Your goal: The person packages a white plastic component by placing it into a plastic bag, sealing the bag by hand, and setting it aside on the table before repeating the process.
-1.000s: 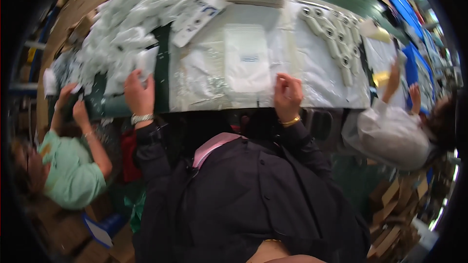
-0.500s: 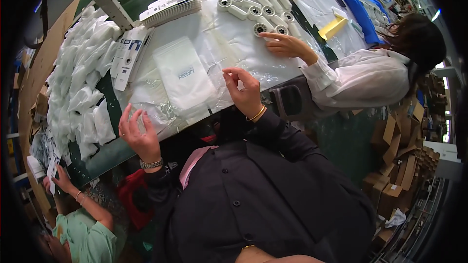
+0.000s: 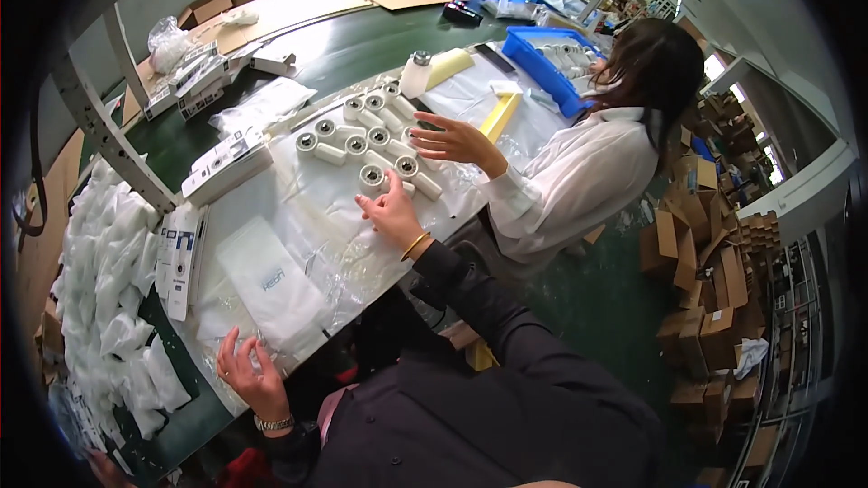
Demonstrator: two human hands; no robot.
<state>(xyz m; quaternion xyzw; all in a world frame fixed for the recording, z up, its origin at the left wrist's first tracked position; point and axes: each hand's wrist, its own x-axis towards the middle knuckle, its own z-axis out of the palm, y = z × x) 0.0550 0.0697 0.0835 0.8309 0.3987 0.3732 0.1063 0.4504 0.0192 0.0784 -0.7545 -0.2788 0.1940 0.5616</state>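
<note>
My right hand point(image 3: 391, 215) reaches over the table, thumb and index finger apart. Its fingertips are at the nearest of several white devices point(image 3: 372, 180), each with a round, dark-centred head and a short thick handle; whether they touch it I cannot tell. My left hand point(image 3: 250, 380) hovers by the table's near edge, fingers spread and holding nothing. Between my hands lies a flat frosted plastic bag point(image 3: 268, 278) with blue print. To its left rests a printed white flat box point(image 3: 178, 262), with a stack of similar boxes point(image 3: 226, 168) beyond.
A co-worker's hand point(image 3: 457, 142) is beside the devices, at the right. Filled white bags point(image 3: 104, 271) are heaped along the left. A white bottle point(image 3: 417, 75), a yellow strip point(image 3: 500, 117) and a blue bin point(image 3: 532, 47) stand farther right. A metal post point(image 3: 108, 131) rises at left.
My right hand has moved forward to the nearest white device. My left hand stays near the table edge, fingers spread. The view has swung up and right, and the co-worker's hand has lifted off the devices.
</note>
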